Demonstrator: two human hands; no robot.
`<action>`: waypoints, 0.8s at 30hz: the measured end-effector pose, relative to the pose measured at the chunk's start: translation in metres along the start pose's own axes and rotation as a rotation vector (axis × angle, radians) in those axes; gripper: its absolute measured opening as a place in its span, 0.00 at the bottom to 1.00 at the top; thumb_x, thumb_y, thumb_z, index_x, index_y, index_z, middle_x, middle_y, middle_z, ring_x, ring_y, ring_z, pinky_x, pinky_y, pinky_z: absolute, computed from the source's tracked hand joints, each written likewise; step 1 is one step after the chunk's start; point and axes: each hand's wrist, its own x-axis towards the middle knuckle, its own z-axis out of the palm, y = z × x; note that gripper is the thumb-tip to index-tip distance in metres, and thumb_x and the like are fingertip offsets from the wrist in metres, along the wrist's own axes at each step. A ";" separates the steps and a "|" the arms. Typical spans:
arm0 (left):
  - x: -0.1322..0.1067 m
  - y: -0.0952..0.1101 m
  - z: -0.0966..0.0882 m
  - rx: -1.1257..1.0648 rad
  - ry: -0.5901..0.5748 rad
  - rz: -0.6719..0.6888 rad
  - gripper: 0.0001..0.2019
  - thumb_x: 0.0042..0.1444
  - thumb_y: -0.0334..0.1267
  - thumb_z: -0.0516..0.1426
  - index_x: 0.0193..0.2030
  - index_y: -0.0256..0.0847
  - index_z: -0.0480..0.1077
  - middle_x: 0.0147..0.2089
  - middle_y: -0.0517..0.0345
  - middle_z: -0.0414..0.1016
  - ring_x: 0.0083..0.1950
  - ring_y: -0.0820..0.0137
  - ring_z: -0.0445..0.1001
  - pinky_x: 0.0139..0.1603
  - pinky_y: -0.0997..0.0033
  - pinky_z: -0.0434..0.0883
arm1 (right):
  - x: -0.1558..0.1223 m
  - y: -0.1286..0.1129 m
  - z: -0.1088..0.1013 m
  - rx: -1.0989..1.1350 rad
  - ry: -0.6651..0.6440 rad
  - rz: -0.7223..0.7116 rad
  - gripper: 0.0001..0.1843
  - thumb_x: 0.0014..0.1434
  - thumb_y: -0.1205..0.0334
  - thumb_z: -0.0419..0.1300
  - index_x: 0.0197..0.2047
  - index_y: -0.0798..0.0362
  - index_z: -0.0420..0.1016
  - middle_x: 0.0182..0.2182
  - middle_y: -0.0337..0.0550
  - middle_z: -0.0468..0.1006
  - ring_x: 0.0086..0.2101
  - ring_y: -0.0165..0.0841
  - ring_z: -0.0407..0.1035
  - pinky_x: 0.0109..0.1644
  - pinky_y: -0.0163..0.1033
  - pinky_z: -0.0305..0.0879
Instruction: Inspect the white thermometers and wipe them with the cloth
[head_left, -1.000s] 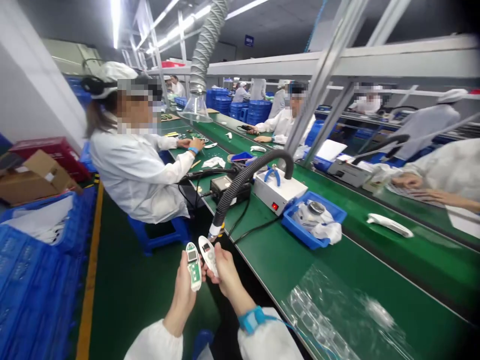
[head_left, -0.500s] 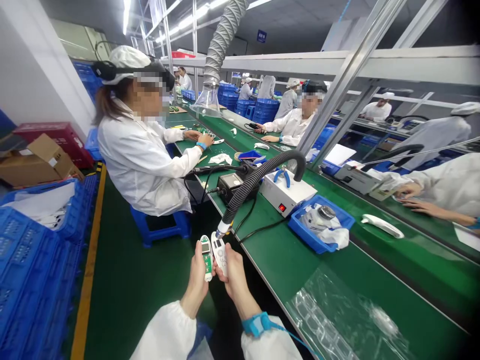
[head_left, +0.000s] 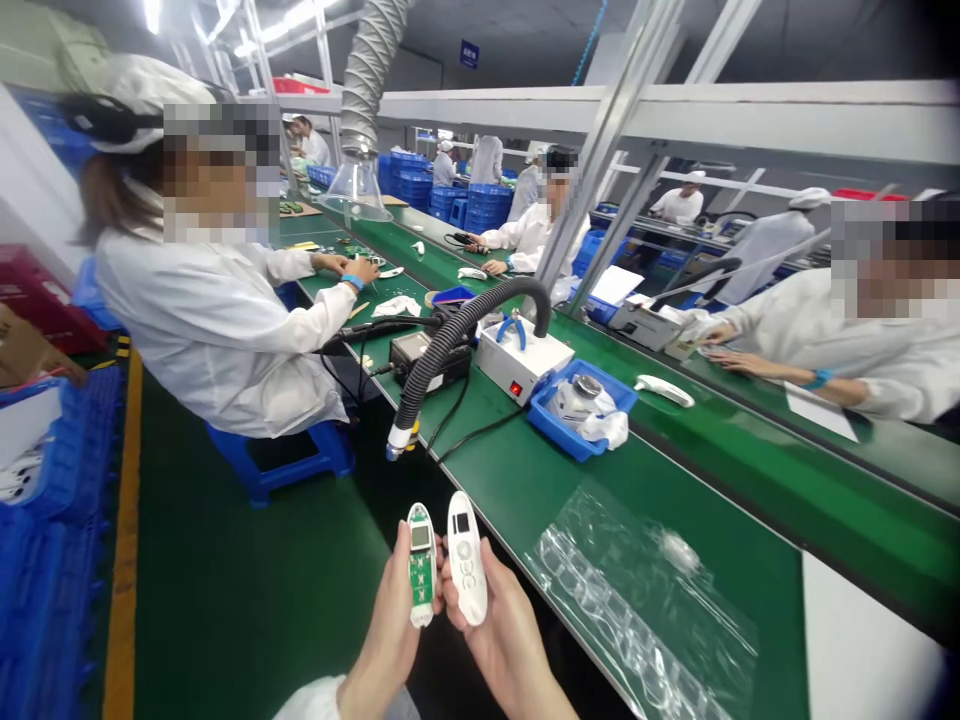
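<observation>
Left hand grips a green circuit-board assembly upright; right hand grips a white plastic handset just beside it, both clear of the bench.

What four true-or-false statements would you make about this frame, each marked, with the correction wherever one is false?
1. The left hand holds a white plastic shell with a green circuit board fitted in it. True.
2. The right hand holds a green circuit board. False: it holds a white plastic handheld casing.
3. Blue-handled steel pliers lie in the blue plastic tray. False: they lie on a white box.
4. Clear plastic wrapping lies on the green workbench. True.
</observation>
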 end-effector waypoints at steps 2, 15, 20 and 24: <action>-0.015 -0.003 0.011 -0.012 -0.111 -0.073 0.25 0.57 0.61 0.51 0.36 0.38 0.70 0.22 0.62 0.68 0.19 0.74 0.65 0.20 0.73 0.65 | -0.026 -0.009 -0.006 0.073 -0.010 -0.003 0.26 0.54 0.43 0.65 0.39 0.61 0.80 0.28 0.47 0.77 0.25 0.29 0.68 0.26 0.32 0.63; -0.041 -0.003 0.051 0.243 -0.117 -0.068 0.22 0.56 0.53 0.59 0.50 0.40 0.71 0.35 0.57 0.75 0.35 0.70 0.73 0.31 0.75 0.71 | -0.072 -0.015 -0.048 0.053 0.104 -0.174 0.27 0.54 0.41 0.64 0.40 0.60 0.81 0.32 0.53 0.81 0.31 0.36 0.73 0.33 0.37 0.68; -0.045 -0.007 0.069 0.404 -0.319 0.027 0.16 0.56 0.47 0.61 0.46 0.40 0.72 0.44 0.53 0.78 0.46 0.65 0.74 0.48 0.69 0.70 | -0.081 -0.017 -0.063 -0.173 0.083 -0.356 0.27 0.52 0.49 0.68 0.54 0.51 0.76 0.48 0.50 0.80 0.48 0.43 0.73 0.57 0.45 0.64; -0.050 -0.019 0.083 0.484 -0.434 0.047 0.16 0.54 0.42 0.63 0.48 0.40 0.70 0.47 0.52 0.77 0.48 0.63 0.75 0.49 0.70 0.69 | -0.084 -0.016 -0.071 -0.244 0.151 -0.456 0.32 0.47 0.46 0.71 0.53 0.50 0.76 0.51 0.52 0.78 0.51 0.50 0.71 0.58 0.52 0.64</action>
